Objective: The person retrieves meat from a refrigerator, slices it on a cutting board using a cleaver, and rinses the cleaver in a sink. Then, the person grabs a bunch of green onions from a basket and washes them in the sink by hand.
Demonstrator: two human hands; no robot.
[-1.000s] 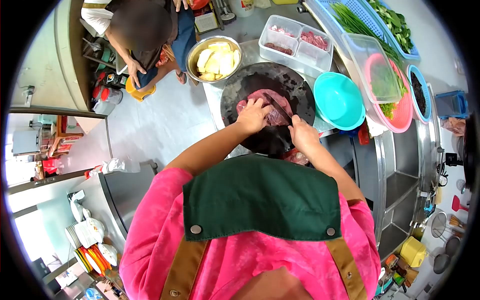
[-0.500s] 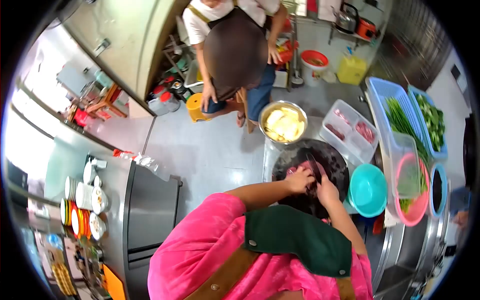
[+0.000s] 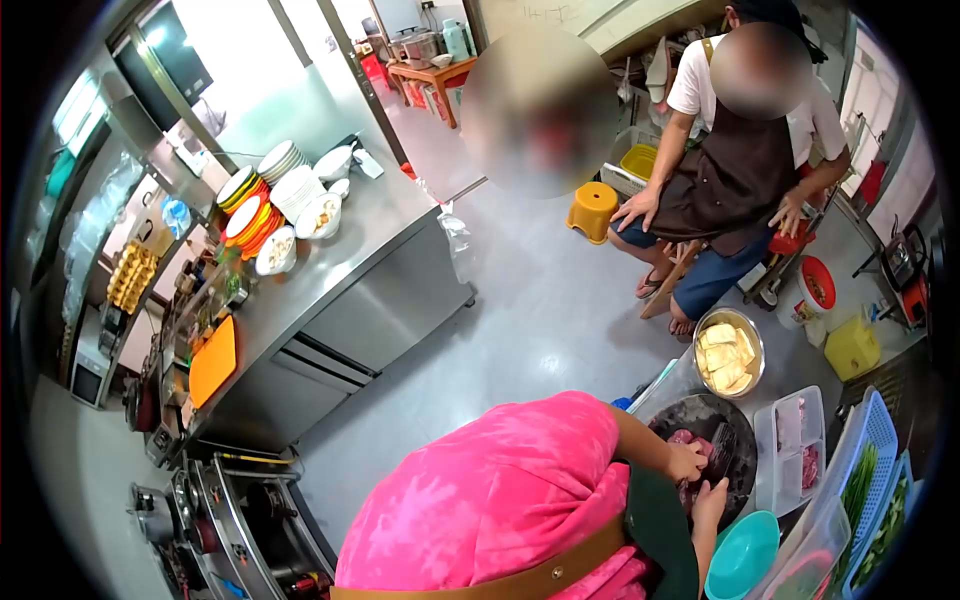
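Observation:
A round dark chopping board point(image 3: 742, 475) at the lower right bears red raw meat point(image 3: 684, 438). My left hand point(image 3: 686, 461) presses down on the meat with its fingers bent. Close beside it, my right hand point(image 3: 709, 500) is closed around the handle of a knife, the handle hidden by my fingers. The knife's dark blade point(image 3: 719, 448) points away from me over the board, next to my left fingertips. Beyond the board stands a metal bowl point(image 3: 759, 358) of pale yellow chunks. To its right is a clear divided container point(image 3: 765, 455) with meat pieces.
A teal bowl point(image 3: 742, 555) stands near my right hand. Blue baskets point(image 3: 880, 415) with greens are at the far right. A person point(image 3: 735, 185) in a dark apron sits opposite, near a yellow stool point(image 3: 593, 208). A steel counter point(image 3: 345, 235) holds stacked dishes and an orange board point(image 3: 212, 362).
My view has swung left, so the board and hands now appear lower and farther right, and more of the steel counter shows. Both hands stay at the meat; the seated person's head is raised.

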